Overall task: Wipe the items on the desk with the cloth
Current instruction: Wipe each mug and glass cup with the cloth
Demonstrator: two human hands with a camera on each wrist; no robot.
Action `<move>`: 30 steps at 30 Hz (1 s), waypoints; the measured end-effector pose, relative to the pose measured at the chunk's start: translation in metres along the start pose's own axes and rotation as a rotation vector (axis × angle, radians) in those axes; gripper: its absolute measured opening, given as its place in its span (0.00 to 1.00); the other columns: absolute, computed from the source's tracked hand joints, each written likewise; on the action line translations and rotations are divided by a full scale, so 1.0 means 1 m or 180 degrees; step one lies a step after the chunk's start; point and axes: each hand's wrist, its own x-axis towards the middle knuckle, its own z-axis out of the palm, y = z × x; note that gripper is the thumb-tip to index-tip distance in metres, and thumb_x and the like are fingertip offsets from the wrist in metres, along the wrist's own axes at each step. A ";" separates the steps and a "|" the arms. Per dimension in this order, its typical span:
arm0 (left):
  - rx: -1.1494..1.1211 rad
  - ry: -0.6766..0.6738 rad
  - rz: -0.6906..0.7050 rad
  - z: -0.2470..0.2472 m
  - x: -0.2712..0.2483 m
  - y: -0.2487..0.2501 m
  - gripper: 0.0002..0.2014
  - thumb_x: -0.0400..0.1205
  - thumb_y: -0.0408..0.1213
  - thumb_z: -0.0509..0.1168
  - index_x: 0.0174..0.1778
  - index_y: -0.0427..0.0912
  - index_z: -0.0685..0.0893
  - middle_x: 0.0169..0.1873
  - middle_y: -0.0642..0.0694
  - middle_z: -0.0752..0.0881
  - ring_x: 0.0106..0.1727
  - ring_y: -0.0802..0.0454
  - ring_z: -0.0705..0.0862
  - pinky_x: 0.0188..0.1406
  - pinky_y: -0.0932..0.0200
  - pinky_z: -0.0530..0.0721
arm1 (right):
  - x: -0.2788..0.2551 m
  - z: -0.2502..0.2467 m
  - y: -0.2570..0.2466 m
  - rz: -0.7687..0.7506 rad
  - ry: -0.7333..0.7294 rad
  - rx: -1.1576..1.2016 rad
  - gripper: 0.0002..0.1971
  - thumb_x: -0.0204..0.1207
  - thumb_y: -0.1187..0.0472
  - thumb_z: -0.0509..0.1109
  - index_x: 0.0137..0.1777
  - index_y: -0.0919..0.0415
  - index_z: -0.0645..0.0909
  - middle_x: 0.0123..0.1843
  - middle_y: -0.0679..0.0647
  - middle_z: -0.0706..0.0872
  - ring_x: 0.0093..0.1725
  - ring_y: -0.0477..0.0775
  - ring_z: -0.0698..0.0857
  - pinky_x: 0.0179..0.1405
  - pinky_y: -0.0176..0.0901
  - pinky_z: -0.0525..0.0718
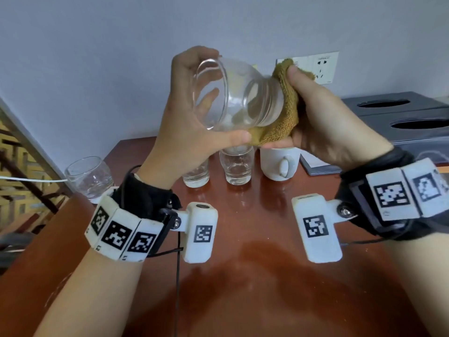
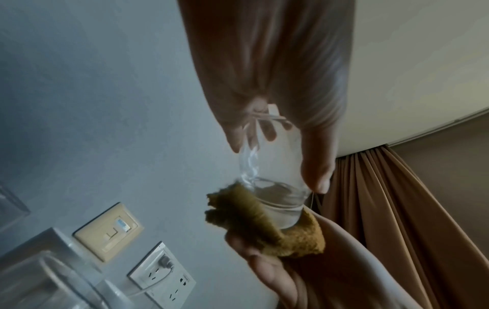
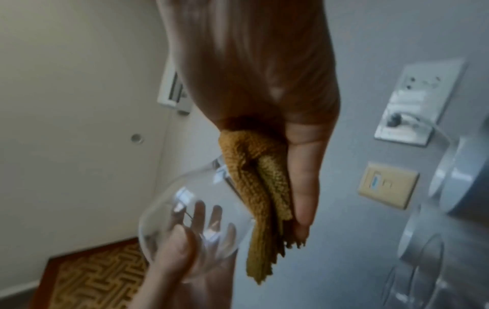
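Observation:
A clear round glass [image 1: 233, 98] is held on its side above the desk, its mouth toward me. My left hand [image 1: 194, 122] grips it, fingers curled round the rim end and thumb along the underside. My right hand [image 1: 315, 113] holds a mustard-brown cloth [image 1: 281, 110] wrapped round the glass's base, thumb on top. From the left wrist the glass [image 2: 272, 173] ends in the cloth [image 2: 264, 225]. The right wrist view has the cloth [image 3: 259, 192] against the glass [image 3: 190, 225].
On the red-brown desk [image 1: 243, 276] stand a round glass [image 1: 88, 176] at the left, two straight glasses [image 1: 196, 175] [image 1: 238, 166] and a white mug [image 1: 279, 164] under my hands. A dark box [image 1: 398, 117] with oval openings sits at the right. Wall sockets [image 1: 320, 66] lie behind.

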 end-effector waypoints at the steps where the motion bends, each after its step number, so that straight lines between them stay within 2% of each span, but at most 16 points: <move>1: 0.0001 -0.0065 0.0059 0.000 0.000 -0.001 0.39 0.61 0.28 0.79 0.62 0.44 0.62 0.65 0.41 0.67 0.71 0.43 0.72 0.70 0.60 0.74 | -0.002 0.000 -0.002 -0.0020 -0.0021 0.0124 0.21 0.85 0.45 0.52 0.60 0.57 0.81 0.49 0.54 0.90 0.47 0.55 0.91 0.40 0.55 0.90; 3: -0.0012 -0.0166 0.0122 -0.001 0.002 -0.003 0.39 0.63 0.27 0.77 0.62 0.43 0.60 0.64 0.42 0.63 0.71 0.44 0.68 0.72 0.63 0.70 | -0.005 0.002 -0.004 -0.0138 -0.0041 0.0442 0.19 0.86 0.49 0.53 0.52 0.59 0.82 0.42 0.53 0.91 0.43 0.52 0.91 0.40 0.54 0.90; 5: 0.0040 -0.0080 0.0046 -0.002 0.002 -0.006 0.41 0.65 0.26 0.78 0.66 0.45 0.59 0.66 0.45 0.63 0.74 0.46 0.65 0.73 0.64 0.70 | -0.006 0.006 -0.003 -0.0296 0.0005 0.0592 0.18 0.86 0.52 0.54 0.50 0.60 0.83 0.42 0.53 0.91 0.46 0.51 0.90 0.48 0.53 0.89; 8: -0.0051 0.0045 -0.0222 -0.003 0.002 -0.005 0.44 0.68 0.20 0.76 0.71 0.56 0.59 0.75 0.50 0.62 0.78 0.55 0.66 0.72 0.53 0.77 | -0.006 0.013 0.002 -0.0565 0.0064 0.0648 0.17 0.86 0.54 0.55 0.60 0.63 0.80 0.51 0.55 0.89 0.54 0.53 0.89 0.55 0.52 0.87; 10: -0.0091 0.0066 -0.0297 -0.001 0.003 -0.004 0.44 0.72 0.21 0.73 0.73 0.59 0.57 0.79 0.47 0.58 0.75 0.62 0.70 0.63 0.57 0.83 | -0.002 0.016 0.006 -0.0755 0.0124 0.0645 0.19 0.84 0.55 0.58 0.69 0.67 0.73 0.58 0.60 0.87 0.58 0.55 0.87 0.57 0.51 0.85; 12: -0.0117 0.0088 -0.0347 0.001 0.003 -0.004 0.43 0.74 0.25 0.72 0.74 0.62 0.56 0.81 0.45 0.56 0.77 0.53 0.70 0.59 0.60 0.84 | 0.000 0.020 0.009 -0.0902 0.0225 0.0571 0.27 0.77 0.52 0.65 0.71 0.69 0.69 0.63 0.65 0.83 0.62 0.60 0.85 0.65 0.58 0.81; 14: -0.0271 0.0121 -0.0484 0.001 0.004 -0.005 0.41 0.73 0.31 0.74 0.72 0.68 0.59 0.80 0.43 0.60 0.77 0.43 0.71 0.63 0.55 0.84 | 0.001 0.021 0.013 -0.1108 0.0268 0.0259 0.33 0.70 0.45 0.72 0.68 0.65 0.69 0.62 0.64 0.83 0.64 0.62 0.83 0.69 0.63 0.77; 16: -0.0336 0.0237 -0.0596 0.000 0.003 -0.003 0.40 0.72 0.31 0.75 0.71 0.67 0.61 0.79 0.46 0.64 0.75 0.49 0.73 0.65 0.54 0.82 | 0.000 0.021 0.015 -0.1308 0.0334 -0.0143 0.26 0.71 0.48 0.70 0.64 0.59 0.67 0.57 0.56 0.82 0.61 0.55 0.83 0.68 0.57 0.78; 17: -0.0301 0.0314 -0.0603 -0.001 0.003 -0.003 0.40 0.71 0.31 0.75 0.71 0.64 0.62 0.78 0.49 0.65 0.73 0.53 0.74 0.65 0.55 0.82 | -0.002 0.021 0.016 -0.1411 0.0384 -0.0314 0.23 0.73 0.52 0.66 0.64 0.57 0.64 0.55 0.52 0.81 0.57 0.48 0.84 0.65 0.50 0.81; 19: -0.0154 0.0394 -0.0584 0.000 0.003 -0.002 0.40 0.69 0.33 0.76 0.73 0.59 0.65 0.74 0.53 0.69 0.70 0.57 0.75 0.63 0.59 0.82 | -0.005 0.023 0.017 -0.1690 0.0389 -0.0651 0.21 0.74 0.57 0.62 0.64 0.56 0.60 0.52 0.47 0.77 0.46 0.34 0.81 0.51 0.32 0.81; 20: -0.0089 0.0384 -0.0587 0.001 0.002 -0.001 0.40 0.68 0.34 0.76 0.72 0.59 0.65 0.72 0.56 0.70 0.69 0.60 0.75 0.62 0.61 0.82 | -0.006 0.025 0.017 -0.1801 0.0369 -0.0827 0.21 0.75 0.58 0.62 0.64 0.56 0.59 0.50 0.45 0.75 0.42 0.31 0.80 0.46 0.28 0.80; 22: 0.0026 0.0316 -0.0619 0.003 0.002 0.003 0.39 0.65 0.36 0.76 0.69 0.62 0.67 0.68 0.60 0.72 0.64 0.67 0.75 0.60 0.64 0.82 | -0.007 0.028 0.019 -0.1923 0.0332 -0.1227 0.20 0.75 0.59 0.62 0.63 0.56 0.58 0.50 0.44 0.72 0.43 0.33 0.77 0.46 0.26 0.78; 24: 0.0372 0.0191 -0.0712 0.004 0.001 0.004 0.38 0.61 0.40 0.75 0.65 0.69 0.68 0.65 0.56 0.74 0.59 0.68 0.78 0.59 0.64 0.82 | -0.008 0.032 0.021 -0.1989 0.0242 -0.1466 0.21 0.75 0.59 0.63 0.63 0.55 0.58 0.51 0.43 0.72 0.46 0.35 0.77 0.50 0.25 0.76; 27: 0.0784 -0.0098 -0.0749 0.008 0.000 0.002 0.39 0.59 0.41 0.76 0.65 0.69 0.71 0.61 0.51 0.77 0.51 0.62 0.82 0.55 0.56 0.84 | -0.008 0.039 0.025 -0.2188 0.0146 -0.1647 0.21 0.76 0.62 0.64 0.63 0.56 0.59 0.56 0.45 0.73 0.50 0.30 0.77 0.53 0.23 0.73; 28: 0.0740 -0.0123 -0.0728 0.010 -0.001 0.001 0.39 0.60 0.40 0.77 0.65 0.68 0.71 0.60 0.52 0.77 0.53 0.58 0.83 0.55 0.53 0.85 | -0.007 0.040 0.025 -0.2198 0.0196 -0.1628 0.20 0.76 0.62 0.64 0.63 0.56 0.59 0.57 0.48 0.74 0.51 0.30 0.78 0.53 0.23 0.73; 30: 0.0703 -0.0118 -0.0657 0.013 -0.003 0.000 0.38 0.62 0.36 0.76 0.62 0.73 0.71 0.56 0.61 0.75 0.59 0.57 0.80 0.57 0.64 0.82 | -0.002 0.038 0.022 -0.2073 0.0319 -0.1359 0.17 0.78 0.61 0.63 0.62 0.58 0.60 0.56 0.52 0.77 0.49 0.35 0.79 0.53 0.28 0.76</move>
